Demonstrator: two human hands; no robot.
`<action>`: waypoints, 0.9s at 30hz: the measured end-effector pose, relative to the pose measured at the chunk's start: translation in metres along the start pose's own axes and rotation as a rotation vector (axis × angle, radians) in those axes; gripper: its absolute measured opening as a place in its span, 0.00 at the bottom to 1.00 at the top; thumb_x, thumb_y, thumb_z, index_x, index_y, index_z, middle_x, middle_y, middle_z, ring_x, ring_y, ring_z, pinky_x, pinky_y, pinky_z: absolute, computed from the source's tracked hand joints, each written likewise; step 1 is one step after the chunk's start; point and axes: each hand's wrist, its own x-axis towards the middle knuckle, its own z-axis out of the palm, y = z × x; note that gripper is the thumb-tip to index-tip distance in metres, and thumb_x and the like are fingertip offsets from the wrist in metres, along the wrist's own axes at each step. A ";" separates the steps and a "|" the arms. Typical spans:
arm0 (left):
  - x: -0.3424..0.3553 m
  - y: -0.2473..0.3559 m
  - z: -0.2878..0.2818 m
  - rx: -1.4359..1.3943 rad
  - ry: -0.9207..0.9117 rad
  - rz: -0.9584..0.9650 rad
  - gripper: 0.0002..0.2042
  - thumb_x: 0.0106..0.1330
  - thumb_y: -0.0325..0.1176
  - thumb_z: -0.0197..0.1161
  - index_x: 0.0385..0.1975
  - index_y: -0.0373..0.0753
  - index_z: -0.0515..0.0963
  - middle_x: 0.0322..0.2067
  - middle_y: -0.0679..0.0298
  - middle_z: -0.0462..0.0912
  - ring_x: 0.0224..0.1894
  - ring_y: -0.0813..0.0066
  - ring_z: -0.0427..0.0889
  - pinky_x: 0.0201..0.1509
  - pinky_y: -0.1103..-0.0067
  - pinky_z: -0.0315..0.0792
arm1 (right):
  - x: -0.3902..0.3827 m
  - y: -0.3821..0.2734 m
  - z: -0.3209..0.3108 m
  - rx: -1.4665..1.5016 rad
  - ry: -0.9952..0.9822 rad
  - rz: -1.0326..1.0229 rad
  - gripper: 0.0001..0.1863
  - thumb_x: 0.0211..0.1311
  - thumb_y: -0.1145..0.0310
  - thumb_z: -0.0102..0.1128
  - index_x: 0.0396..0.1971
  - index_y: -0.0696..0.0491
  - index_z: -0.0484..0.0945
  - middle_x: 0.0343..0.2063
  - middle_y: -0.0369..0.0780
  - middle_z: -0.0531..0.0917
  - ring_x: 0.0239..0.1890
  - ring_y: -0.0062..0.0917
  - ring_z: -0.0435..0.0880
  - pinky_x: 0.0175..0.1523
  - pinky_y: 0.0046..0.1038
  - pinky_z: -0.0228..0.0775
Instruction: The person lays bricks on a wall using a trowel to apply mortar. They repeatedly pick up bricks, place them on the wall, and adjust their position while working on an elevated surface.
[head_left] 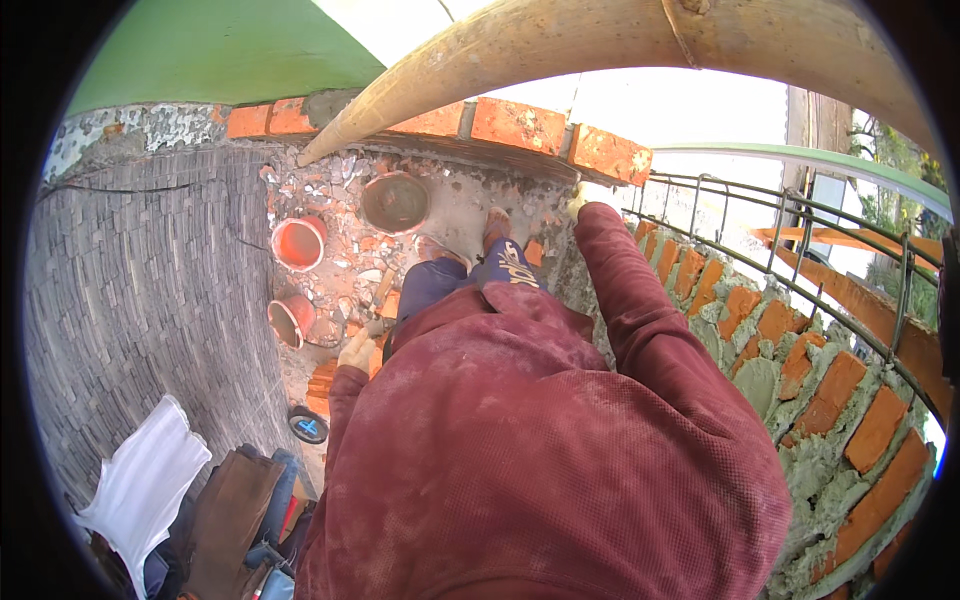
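Observation:
My left hand (355, 350) hangs beside my hip with fingers loosely extended, near a stack of orange bricks (321, 386) on the ground. My right hand (583, 200), small and pale at the end of my maroon sleeve, is raised near the end of a brick course (610, 156); its fingers are too small and partly hidden to make out. Below me, a bucket of grey material (395, 203) and two orange buckets (298, 243) (290, 322) stand among broken brick and rubble.
A bamboo pole (480, 60) slants overhead. A mortared brick wall (830, 400) with a rebar cage (720, 242) runs along my right. Left are grey stone cladding (150, 280), piled clothes (245, 500) with a white cloth (140, 485), and a black-and-blue round object (308, 424).

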 end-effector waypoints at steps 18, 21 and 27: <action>0.030 -0.051 0.056 -0.108 -0.031 0.050 0.27 0.71 0.30 0.64 0.68 0.24 0.69 0.67 0.50 0.74 0.69 0.65 0.73 0.74 0.74 0.64 | 0.006 0.094 0.022 -0.014 0.216 0.107 0.30 0.65 0.72 0.59 0.68 0.52 0.67 0.68 0.52 0.71 0.67 0.44 0.75 0.68 0.43 0.71; 0.034 -0.052 0.027 -0.087 0.012 0.093 0.27 0.71 0.30 0.64 0.68 0.25 0.70 0.67 0.50 0.74 0.68 0.66 0.74 0.72 0.75 0.65 | 0.017 0.081 0.028 -0.070 0.222 0.054 0.31 0.62 0.72 0.63 0.67 0.52 0.68 0.67 0.52 0.72 0.66 0.45 0.76 0.67 0.44 0.71; 0.026 0.012 0.014 -0.259 0.003 -0.131 0.24 0.75 0.32 0.60 0.69 0.33 0.71 0.58 0.58 0.81 0.56 0.73 0.80 0.60 0.78 0.74 | -0.020 0.065 -0.002 -0.174 0.133 -0.022 0.26 0.65 0.73 0.58 0.63 0.61 0.74 0.64 0.55 0.76 0.63 0.45 0.81 0.65 0.41 0.74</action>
